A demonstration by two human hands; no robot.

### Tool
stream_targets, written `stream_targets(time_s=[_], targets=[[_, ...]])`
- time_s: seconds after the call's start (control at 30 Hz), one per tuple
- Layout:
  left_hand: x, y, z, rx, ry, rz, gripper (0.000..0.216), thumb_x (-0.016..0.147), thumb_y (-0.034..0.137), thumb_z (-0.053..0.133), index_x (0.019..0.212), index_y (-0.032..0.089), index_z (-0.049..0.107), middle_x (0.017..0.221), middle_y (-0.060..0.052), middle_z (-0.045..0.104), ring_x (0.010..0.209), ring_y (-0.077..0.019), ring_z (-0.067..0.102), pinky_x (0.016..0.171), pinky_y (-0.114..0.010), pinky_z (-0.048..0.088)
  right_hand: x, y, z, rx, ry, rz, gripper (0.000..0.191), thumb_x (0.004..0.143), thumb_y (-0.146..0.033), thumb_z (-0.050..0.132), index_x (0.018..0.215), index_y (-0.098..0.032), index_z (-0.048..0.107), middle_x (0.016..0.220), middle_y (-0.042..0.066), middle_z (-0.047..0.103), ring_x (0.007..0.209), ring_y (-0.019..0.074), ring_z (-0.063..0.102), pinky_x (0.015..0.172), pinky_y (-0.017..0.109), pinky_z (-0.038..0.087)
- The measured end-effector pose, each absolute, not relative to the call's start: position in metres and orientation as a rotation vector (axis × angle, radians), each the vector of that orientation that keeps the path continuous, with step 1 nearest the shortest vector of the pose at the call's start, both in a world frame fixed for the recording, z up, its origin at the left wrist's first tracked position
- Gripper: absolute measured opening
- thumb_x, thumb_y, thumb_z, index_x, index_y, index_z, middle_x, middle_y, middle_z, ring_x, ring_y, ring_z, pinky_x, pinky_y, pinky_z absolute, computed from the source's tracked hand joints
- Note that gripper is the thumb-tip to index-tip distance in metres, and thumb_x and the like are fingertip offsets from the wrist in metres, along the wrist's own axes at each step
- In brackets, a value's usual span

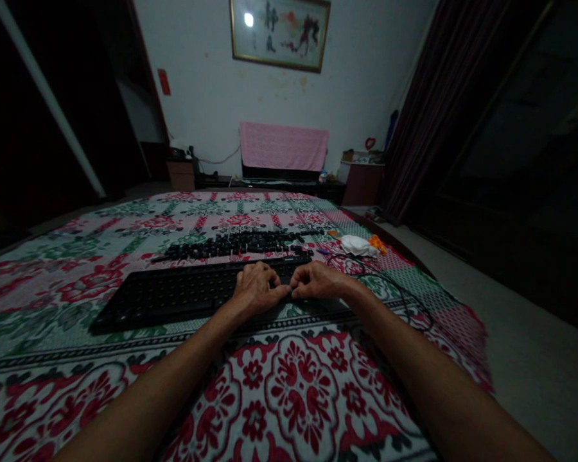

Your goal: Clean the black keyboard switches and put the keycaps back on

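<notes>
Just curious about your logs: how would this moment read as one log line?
left hand and right hand: fingertips close together on black keyboard | loose keycaps: rowed behind it | under all: floral bedspread

The room is dim, and the brightest part is the back wall (366, 83), where 1 white glare spot sits on the glass of a framed picture (279, 32). Both sides fall into near-black shadow, left doorway and right curtain alike. Straight lines bow toward the edges from wide-angle distortion, and the dark areas look grainy and soft.
</notes>
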State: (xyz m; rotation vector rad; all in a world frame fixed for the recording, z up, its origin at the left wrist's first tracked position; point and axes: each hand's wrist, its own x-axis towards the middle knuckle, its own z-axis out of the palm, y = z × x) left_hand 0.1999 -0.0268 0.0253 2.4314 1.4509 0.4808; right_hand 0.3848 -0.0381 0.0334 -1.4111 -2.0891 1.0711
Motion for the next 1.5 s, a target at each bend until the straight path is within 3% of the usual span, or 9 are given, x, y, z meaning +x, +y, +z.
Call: stream_targets(time_s=[0.43,0.7,0.97,1.5], targets=[[0.2013,-0.0256,0.0236,2.434,1.476,0.476,0.033,0.069,0.053,0.052,0.076,0.024,0.065,0.103,-0.005,0.054,0.102,-0.0261,0.044,0.084,-0.038,0.038,0.3907,-0.0340,0.0331,-1.340,-2.194,1.073,0.027,0.065,-0.033,0.062,0.083,-0.013,0.066,0.067,-0.001,0.061,0.056,0.0074,0.049,0.052,0.018,0.036],[0.1998,-0.0200,0.0220,2.392,1.469,0.519,0.026,0.071,0.045,0.052,0.074,0.024,0.067,0.099,-0.003,0.059,0.099,-0.0242,0.048,0.087,-0.036,0.039,0.3892,-0.0361,0.0331,-1.366,-2.138,1.051,0.026,0.062,-0.029,0.065,0.081,-0.013,0.066,0.059,-0.003,0.057,0.052,0.0067,0.046,0.049,0.018,0.034],[0.1999,-0.0200,0.0201,2.413,1.449,0.527,0.029,0.066,0.050,0.056,0.072,0.024,0.067,0.099,-0.004,0.057,0.100,-0.0252,0.048,0.086,-0.037,0.039,0.3877,-0.0376,0.0337,-1.378,-2.146,1.017,0.022,0.063,-0.027,0.064,0.079,-0.013,0.066,0.058,-0.004,0.056,0.051,0.0062,0.045,0.047,0.017,0.033],[0.2028,-0.0237,0.0228,2.382,1.502,0.514,0.030,0.067,0.051,0.054,0.071,0.024,0.067,0.100,-0.003,0.056,0.100,-0.0250,0.048,0.085,-0.036,0.039,0.3913,-0.0338,0.0356,-1.391,-2.251,0.927,0.024,0.064,-0.028,0.064,0.082,-0.013,0.069,0.069,0.001,0.066,0.059,0.0091,0.054,0.054,0.018,0.038]])
